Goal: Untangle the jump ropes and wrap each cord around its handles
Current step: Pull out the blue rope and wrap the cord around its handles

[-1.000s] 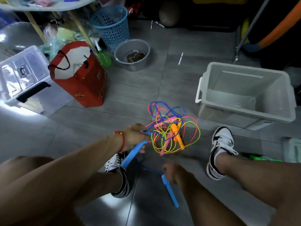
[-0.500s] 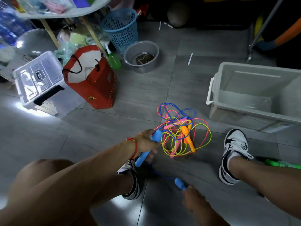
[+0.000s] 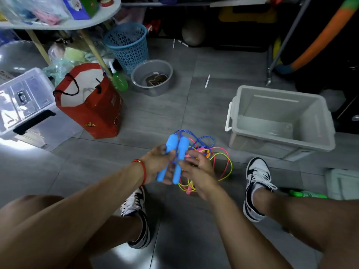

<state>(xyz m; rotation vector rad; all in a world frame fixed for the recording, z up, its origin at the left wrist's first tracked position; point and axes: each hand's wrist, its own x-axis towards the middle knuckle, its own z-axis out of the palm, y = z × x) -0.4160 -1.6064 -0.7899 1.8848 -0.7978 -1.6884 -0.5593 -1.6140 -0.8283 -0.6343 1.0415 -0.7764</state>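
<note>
Two blue jump-rope handles (image 3: 175, 159) stand side by side, upright, above the floor. My left hand (image 3: 158, 165) grips the left handle around its shaft. My right hand (image 3: 198, 169) holds the right handle with its fingertips. The blue cord (image 3: 196, 137) runs from the handle tops back into a tangle of pink and yellow cords (image 3: 223, 162) on the floor just behind my hands. Orange and pink handles lie partly hidden in that tangle behind my right hand.
A grey plastic bin (image 3: 279, 121) stands open at the right. A red paper bag (image 3: 91, 101), a clear lidded box (image 3: 25, 105), a blue basket (image 3: 127, 44) and a grey bowl (image 3: 152, 77) sit at the back left. My shoes (image 3: 256, 183) flank the ropes.
My right hand lifted the second blue handle off the floor and brought it up beside the one in my left hand. Both handles now stand together, upright.
</note>
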